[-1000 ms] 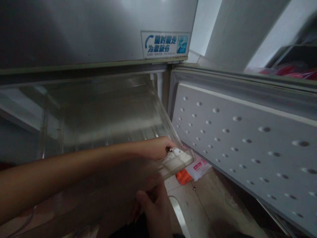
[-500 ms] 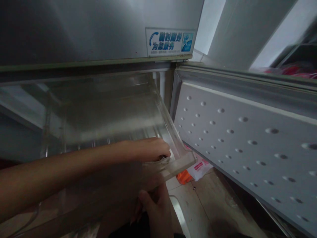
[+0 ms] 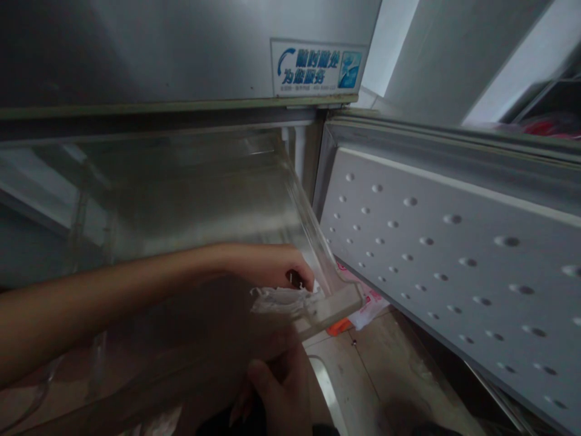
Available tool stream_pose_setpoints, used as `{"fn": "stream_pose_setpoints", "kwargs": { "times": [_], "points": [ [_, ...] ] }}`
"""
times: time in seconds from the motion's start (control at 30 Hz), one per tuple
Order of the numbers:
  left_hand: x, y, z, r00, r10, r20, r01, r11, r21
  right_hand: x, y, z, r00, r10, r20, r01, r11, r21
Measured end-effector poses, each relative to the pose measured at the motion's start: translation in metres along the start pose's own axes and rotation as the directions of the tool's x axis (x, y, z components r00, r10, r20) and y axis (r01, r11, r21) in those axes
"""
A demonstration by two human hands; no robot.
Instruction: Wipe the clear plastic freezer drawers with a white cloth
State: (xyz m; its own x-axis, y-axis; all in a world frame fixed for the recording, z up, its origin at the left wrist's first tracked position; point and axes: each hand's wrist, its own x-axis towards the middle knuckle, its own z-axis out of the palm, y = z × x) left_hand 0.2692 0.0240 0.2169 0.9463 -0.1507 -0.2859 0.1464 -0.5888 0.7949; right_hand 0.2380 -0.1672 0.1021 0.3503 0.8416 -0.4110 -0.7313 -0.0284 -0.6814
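A clear plastic freezer drawer (image 3: 313,230) is pulled out in front of me. My left hand (image 3: 281,266) reaches over its front and down inside, near the right front corner. Its fingers are curled onto a crumpled white tissue or thin cloth (image 3: 279,300), which lies against the inner side of the drawer's front wall. At the bottom, my right hand (image 3: 279,387) is at the outside of that front wall. Its thumb shows and its fingers are bent at the drawer's front edge, partly hidden in shadow.
The open freezer door (image 3: 454,266), with a dimpled white lining, stands to the right. Above is a grey upper door (image 3: 158,54) with a blue-lettered sticker (image 3: 318,68). A pink and white plastic bag (image 3: 370,309) lies on the tiled floor (image 3: 385,357).
My left hand has shifted slightly, and more of the crumpled white tissue or cloth shows below it. My right hand stays at the drawer's front. The view has moved a little.
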Motion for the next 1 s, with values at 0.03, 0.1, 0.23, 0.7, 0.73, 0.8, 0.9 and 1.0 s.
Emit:
{"fn": "stream_pose_setpoints", "kwargs": {
  "times": [0.03,0.1,0.23,0.7,0.73,0.8,0.9,1.0],
  "points": [
    [0.0,-0.001,0.001,1.0,0.004,-0.011,-0.004,1.0,0.028,0.0,0.001,0.0,1.0,-0.001,-0.008,0.001,1.0,-0.008],
    [0.002,-0.005,0.003,0.999,0.035,-0.012,-0.033,0.988,0.152,0.001,0.002,0.001,1.0,-0.018,-0.018,0.017,0.999,-0.03],
    [0.01,-0.011,0.01,0.992,0.116,0.056,-0.128,0.857,0.499,0.005,0.007,-0.001,0.998,-0.069,0.002,0.069,0.996,-0.053],
    [0.005,-0.013,0.007,0.996,0.092,0.0,-0.09,0.975,0.205,0.01,0.012,-0.005,0.998,-0.061,-0.007,0.06,0.995,-0.075],
    [0.003,-0.01,0.006,0.996,0.093,-0.006,-0.091,0.984,0.152,0.01,0.012,-0.005,0.997,-0.074,-0.018,0.073,0.995,-0.073],
    [0.001,-0.007,0.005,0.995,0.092,-0.022,-0.091,0.993,0.073,0.01,0.011,-0.004,0.996,-0.088,-0.023,0.086,0.994,-0.068],
    [0.0,-0.003,0.005,0.994,0.101,-0.041,-0.095,0.986,0.137,0.009,0.006,-0.004,0.998,-0.067,-0.006,0.066,0.996,-0.066],
    [0.004,0.001,0.007,0.993,0.12,-0.019,-0.104,0.917,0.386,0.008,0.002,-0.004,0.999,-0.035,0.009,0.036,0.995,-0.089]
  ]
}}
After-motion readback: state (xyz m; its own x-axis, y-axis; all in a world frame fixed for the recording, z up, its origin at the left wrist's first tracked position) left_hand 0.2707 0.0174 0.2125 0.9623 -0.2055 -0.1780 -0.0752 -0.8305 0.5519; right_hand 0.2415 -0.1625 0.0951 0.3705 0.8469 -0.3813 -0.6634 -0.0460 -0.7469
